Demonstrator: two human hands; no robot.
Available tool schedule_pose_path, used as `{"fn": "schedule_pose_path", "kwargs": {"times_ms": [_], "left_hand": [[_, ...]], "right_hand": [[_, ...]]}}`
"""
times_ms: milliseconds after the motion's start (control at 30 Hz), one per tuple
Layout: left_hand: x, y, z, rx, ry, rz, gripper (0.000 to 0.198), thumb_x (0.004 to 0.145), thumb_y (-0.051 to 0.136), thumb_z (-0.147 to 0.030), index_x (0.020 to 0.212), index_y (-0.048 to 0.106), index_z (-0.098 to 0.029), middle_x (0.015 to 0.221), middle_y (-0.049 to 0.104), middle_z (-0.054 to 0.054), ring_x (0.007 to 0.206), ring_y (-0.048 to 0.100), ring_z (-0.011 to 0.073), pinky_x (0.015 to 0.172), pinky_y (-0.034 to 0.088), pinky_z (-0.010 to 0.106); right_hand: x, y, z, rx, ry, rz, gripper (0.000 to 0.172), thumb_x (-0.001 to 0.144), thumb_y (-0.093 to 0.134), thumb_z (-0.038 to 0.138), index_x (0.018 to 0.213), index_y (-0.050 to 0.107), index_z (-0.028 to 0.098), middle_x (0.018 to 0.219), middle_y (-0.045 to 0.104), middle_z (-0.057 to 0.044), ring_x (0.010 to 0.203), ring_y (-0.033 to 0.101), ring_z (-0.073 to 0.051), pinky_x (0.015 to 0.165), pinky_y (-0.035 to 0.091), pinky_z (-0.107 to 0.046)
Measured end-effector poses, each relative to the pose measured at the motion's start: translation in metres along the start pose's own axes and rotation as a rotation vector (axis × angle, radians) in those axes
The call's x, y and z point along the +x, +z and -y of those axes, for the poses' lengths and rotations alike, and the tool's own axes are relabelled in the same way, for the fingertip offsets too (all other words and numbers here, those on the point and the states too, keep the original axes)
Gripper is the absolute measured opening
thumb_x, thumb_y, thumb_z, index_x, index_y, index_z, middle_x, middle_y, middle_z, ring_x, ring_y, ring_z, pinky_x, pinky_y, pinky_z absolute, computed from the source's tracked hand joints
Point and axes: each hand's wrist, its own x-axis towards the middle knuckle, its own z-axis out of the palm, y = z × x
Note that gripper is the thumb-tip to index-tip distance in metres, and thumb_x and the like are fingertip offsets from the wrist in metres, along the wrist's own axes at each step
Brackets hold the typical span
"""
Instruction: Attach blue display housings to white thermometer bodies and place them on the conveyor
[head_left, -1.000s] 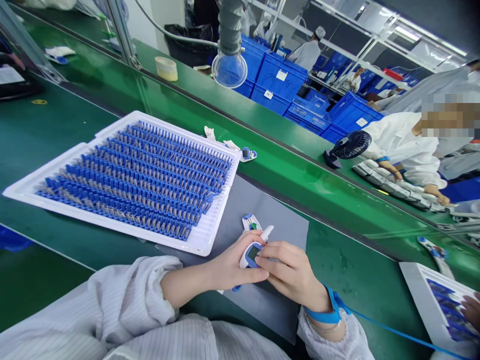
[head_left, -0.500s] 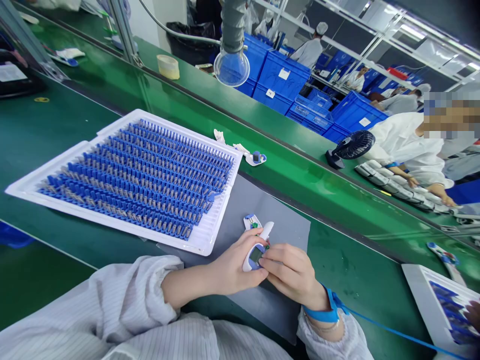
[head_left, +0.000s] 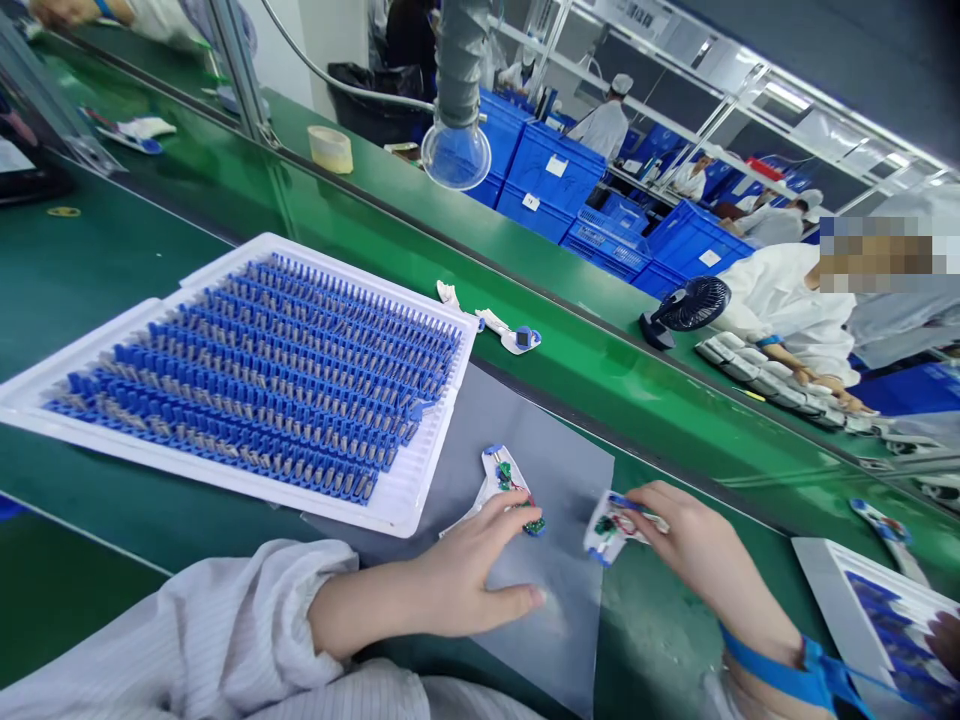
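Observation:
My left hand [head_left: 465, 570] hovers over the grey mat [head_left: 555, 640] with thumb and fingers spread. Its fingertips are at the lower end of a white, opened thermometer housing [head_left: 491, 485], which carries a green circuit board and wires; whether they touch it I cannot tell. To the right, above the mat's right edge, my right hand [head_left: 694, 545] pinches a second opened thermometer housing [head_left: 611, 525] between thumb and fingers. White and blue plastic, green board and red wires show on it, slightly blurred. A blue wrist strap [head_left: 772, 660] circles my right wrist.
A white tray [head_left: 409, 510] with rows of small blue parts lies at left. Thermometer pieces [head_left: 517, 338] rest on the green conveyor belt [head_left: 637, 420] beyond. At right stands another white tray [head_left: 825, 590]. A fume duct [head_left: 457, 100], small fan [head_left: 686, 305] and co-worker [head_left: 787, 300] are across.
My hands have come apart from the device they both held. The right one moved right with a thermometer housing; the left one opened above the mat. The belt pieces shifted slightly right in view.

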Motion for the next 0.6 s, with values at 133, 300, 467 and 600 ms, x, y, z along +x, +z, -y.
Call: {"fn": "schedule_pose_path", "kwargs": {"times_ms": [133,300,467,600], "left_hand": [[-0.001,0.002,-0.002,0.010,0.097,0.029,0.051,0.076,0.059,-0.036,0.122,0.047,-0.017,0.128,0.048,0.014,0.119,0.046,0.0266,0.101,0.038,0.039],[0.000,0.008,0.001,0.058,0.129,0.050,0.041,0.076,0.058,-0.035,0.112,0.054,-0.017,0.114,0.059,0.011,0.105,0.055,0.0235,0.093,0.043,0.034],[0.000,0.014,0.006,0.142,0.135,0.015,0.040,0.076,0.057,-0.038,0.111,0.056,-0.019,0.106,0.064,0.009,0.096,0.060,0.0227,0.089,0.046,0.034],[0.003,0.017,0.015,0.163,0.162,0.023,0.041,0.077,0.055,-0.042,0.113,0.056,-0.023,0.110,0.063,0.008,0.100,0.059,0.0224,0.089,0.046,0.033]], "right_hand": [[0.003,-0.004,-0.050,-0.112,0.258,0.074,0.020,0.082,0.046,0.027,0.081,0.064,0.018,0.075,0.064,-0.009,0.065,0.062,-0.025,0.055,0.049,-0.033],[0.077,0.008,-0.029,-0.067,0.173,-0.023,0.027,0.087,0.042,0.028,0.105,0.060,0.016,0.106,0.061,-0.010,0.093,0.060,-0.023,0.080,0.050,-0.034],[0.174,0.034,0.023,-0.066,0.097,-0.116,0.039,0.089,0.046,0.029,0.125,0.047,0.016,0.128,0.047,-0.010,0.115,0.046,-0.023,0.094,0.043,-0.033],[0.226,0.040,0.039,-0.134,0.225,-0.168,0.057,0.090,0.047,0.035,0.137,0.026,0.009,0.137,0.029,-0.021,0.119,0.039,-0.032,0.086,0.047,-0.040]]}}
